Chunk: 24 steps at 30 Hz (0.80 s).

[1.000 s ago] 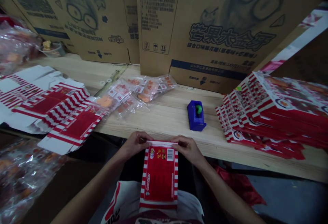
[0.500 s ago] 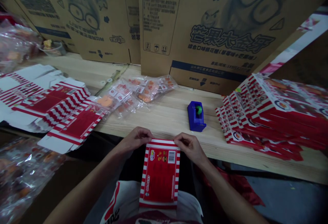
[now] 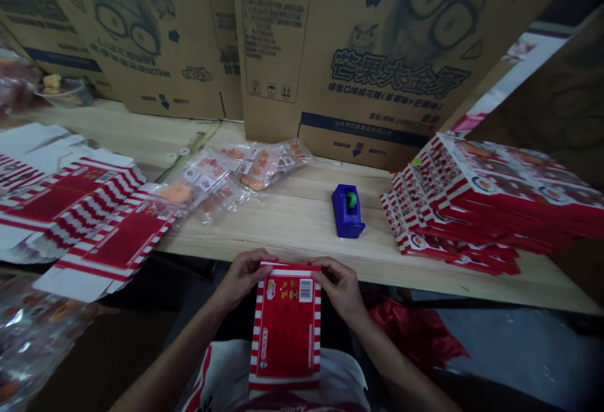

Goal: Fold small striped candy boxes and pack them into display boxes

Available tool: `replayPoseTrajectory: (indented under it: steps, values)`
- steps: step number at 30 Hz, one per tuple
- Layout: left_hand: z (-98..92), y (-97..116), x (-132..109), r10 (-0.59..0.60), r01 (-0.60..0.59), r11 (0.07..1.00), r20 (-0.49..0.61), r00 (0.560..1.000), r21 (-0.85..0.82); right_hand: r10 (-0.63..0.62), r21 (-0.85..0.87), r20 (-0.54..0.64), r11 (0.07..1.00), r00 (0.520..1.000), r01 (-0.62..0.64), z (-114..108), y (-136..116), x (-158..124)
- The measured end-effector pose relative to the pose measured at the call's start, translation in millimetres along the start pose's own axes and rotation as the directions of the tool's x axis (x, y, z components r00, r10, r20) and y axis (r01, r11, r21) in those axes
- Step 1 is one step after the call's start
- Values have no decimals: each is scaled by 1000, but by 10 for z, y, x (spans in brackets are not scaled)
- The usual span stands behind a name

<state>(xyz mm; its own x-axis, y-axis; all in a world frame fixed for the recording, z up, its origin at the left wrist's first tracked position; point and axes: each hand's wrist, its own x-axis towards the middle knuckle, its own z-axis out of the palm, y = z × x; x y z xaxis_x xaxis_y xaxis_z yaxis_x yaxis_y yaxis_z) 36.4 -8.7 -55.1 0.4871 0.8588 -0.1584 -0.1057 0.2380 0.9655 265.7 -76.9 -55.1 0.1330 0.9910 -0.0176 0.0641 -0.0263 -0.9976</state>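
A red and white striped cardboard box [image 3: 287, 330], its printed back with a barcode facing up, rests in front of my body just off the table's edge. My left hand [image 3: 246, 275] grips its far left corner, thumb on the top face. At the far right corner my right hand [image 3: 340, 286] pinches the same edge with thumb and fingers. Whether anything is inside the box cannot be seen. Nearest on the table is a blue tape dispenser [image 3: 348, 212] with a green core.
Flat unfolded boxes [image 3: 70, 204] lie in a stack at the left. Clear packets of orange sweets [image 3: 255, 163] lie mid-table. Stacked finished boxes [image 3: 491, 204] stand at the right. Large brown cartons [image 3: 358, 104] wall off the back. More bagged sweets [image 3: 38, 330] sit at lower left.
My fingers have shifted further over the box's far edge, left thumb now on its face. The view has turned slightly, so the table things appear further left.
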Motion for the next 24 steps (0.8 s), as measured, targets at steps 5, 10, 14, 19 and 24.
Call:
replayPoseTrajectory:
  steps: [5,10,14,19,24]
  values:
    - [53,-76,-46,-24,21,999,-106,994,-27,-62,-61,3,996,998,62,-70,5,43]
    - [200,-156,-61,-170,141,971,-137,976,-195,-209,-266,-555,962,805,66,-686,3,585]
    - [290,-149,-9,-171,125,965,-195,966,-229,-97,-209,-591,977,801,-36,-984,119,1003]
    - [204,17,119,-99,49,974,-224,970,-220,-83,-123,-634,992,769,6,-866,252,1140]
    - [-31,300,306,-41,21,996,-227,973,-88,-114,-46,-658,993,744,111,-729,334,925]
